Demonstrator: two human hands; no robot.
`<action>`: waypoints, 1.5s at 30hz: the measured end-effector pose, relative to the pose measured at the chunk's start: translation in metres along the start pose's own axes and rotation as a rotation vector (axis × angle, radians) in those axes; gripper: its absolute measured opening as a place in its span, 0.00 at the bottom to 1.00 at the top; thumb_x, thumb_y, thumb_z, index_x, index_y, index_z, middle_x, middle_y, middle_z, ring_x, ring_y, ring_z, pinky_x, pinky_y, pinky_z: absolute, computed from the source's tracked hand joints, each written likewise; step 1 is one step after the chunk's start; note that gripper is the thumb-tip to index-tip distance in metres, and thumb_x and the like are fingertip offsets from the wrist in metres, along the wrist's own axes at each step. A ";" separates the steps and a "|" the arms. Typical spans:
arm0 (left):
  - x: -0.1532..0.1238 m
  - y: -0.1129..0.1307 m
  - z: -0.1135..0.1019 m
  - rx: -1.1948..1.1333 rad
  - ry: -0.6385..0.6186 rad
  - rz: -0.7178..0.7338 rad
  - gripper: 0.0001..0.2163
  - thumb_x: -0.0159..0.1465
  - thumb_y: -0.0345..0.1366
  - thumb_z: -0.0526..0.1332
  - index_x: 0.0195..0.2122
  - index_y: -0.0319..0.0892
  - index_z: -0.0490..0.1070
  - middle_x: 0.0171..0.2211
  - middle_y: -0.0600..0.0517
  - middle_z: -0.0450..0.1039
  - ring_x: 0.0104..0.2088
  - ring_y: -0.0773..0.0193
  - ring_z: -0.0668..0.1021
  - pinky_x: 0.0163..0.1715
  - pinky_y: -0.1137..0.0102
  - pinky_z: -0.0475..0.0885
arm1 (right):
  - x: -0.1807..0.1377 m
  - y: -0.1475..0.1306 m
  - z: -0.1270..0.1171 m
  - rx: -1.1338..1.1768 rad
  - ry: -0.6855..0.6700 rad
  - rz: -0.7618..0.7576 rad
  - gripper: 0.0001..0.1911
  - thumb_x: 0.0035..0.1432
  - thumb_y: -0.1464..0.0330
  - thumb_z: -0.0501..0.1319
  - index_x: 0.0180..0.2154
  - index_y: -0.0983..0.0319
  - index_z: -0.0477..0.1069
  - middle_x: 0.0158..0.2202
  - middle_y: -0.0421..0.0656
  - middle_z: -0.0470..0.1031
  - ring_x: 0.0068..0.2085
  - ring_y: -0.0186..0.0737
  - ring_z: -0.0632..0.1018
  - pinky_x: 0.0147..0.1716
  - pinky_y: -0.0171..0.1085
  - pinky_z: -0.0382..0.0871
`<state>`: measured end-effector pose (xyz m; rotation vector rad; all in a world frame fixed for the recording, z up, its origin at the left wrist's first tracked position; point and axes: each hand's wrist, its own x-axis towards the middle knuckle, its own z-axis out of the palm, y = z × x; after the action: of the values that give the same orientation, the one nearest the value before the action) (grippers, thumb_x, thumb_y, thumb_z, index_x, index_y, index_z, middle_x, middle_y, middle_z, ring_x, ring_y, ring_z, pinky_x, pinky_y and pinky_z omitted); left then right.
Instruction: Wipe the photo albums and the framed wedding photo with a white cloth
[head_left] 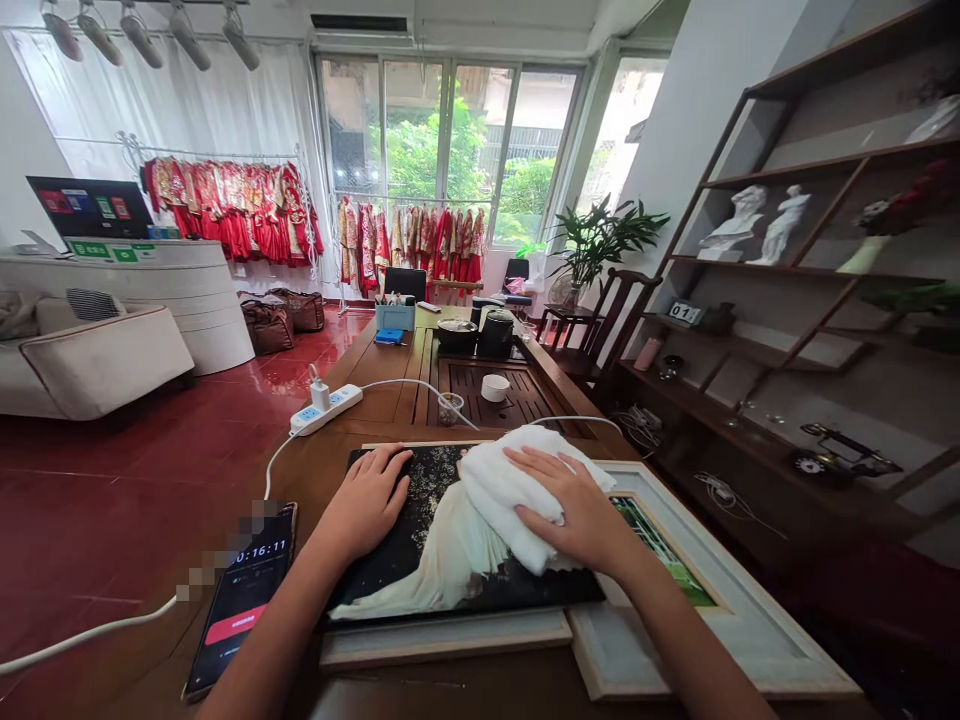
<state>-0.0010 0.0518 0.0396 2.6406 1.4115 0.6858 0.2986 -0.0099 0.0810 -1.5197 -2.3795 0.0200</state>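
My left hand (373, 497) lies with fingers spread on the left edge of a dark photo panel (397, 560), which shows a pale flowing dress. A folded white towel (487, 470) rests on the upper right of the panel. My right hand (566, 500) presses on the towel from above, fingers stretched out and apart. The towel covers part of the picture. Under the panel is a pale framed piece (450, 640). To the right lies a white picture frame (750, 640) with a green picture in it, partly behind my right forearm.
Left of my arm lies a phone (247, 600) showing a timer. A power strip (326, 408) with a white cable sits behind it. Farther back are a small white cup (495, 388), a glass (450, 408) and a black kettle (496, 333). Shelves (795, 270) stand at the right.
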 end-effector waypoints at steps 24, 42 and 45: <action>0.000 0.002 -0.001 0.032 -0.023 -0.016 0.18 0.70 0.38 0.46 0.59 0.43 0.61 0.61 0.48 0.61 0.61 0.57 0.63 0.61 0.59 0.57 | 0.000 -0.011 0.003 0.002 -0.024 0.020 0.32 0.58 0.57 0.54 0.63 0.56 0.57 0.65 0.42 0.58 0.65 0.52 0.58 0.62 0.58 0.43; 0.000 0.000 0.003 0.035 0.014 -0.001 0.18 0.70 0.37 0.47 0.59 0.42 0.62 0.61 0.46 0.61 0.61 0.56 0.64 0.61 0.57 0.59 | 0.000 -0.064 -0.005 0.162 -0.262 -0.324 0.40 0.47 0.62 0.60 0.63 0.49 0.56 0.66 0.36 0.56 0.65 0.50 0.57 0.64 0.53 0.33; 0.000 0.001 0.001 0.037 0.009 0.000 0.18 0.70 0.38 0.47 0.59 0.43 0.61 0.61 0.47 0.61 0.61 0.56 0.64 0.61 0.57 0.58 | -0.002 -0.038 -0.004 0.084 -0.182 -0.205 0.37 0.51 0.62 0.58 0.64 0.51 0.55 0.65 0.39 0.58 0.65 0.51 0.58 0.63 0.55 0.39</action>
<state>0.0003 0.0515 0.0386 2.6682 1.4410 0.6791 0.2671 -0.0289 0.0912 -1.2788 -2.6297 0.2173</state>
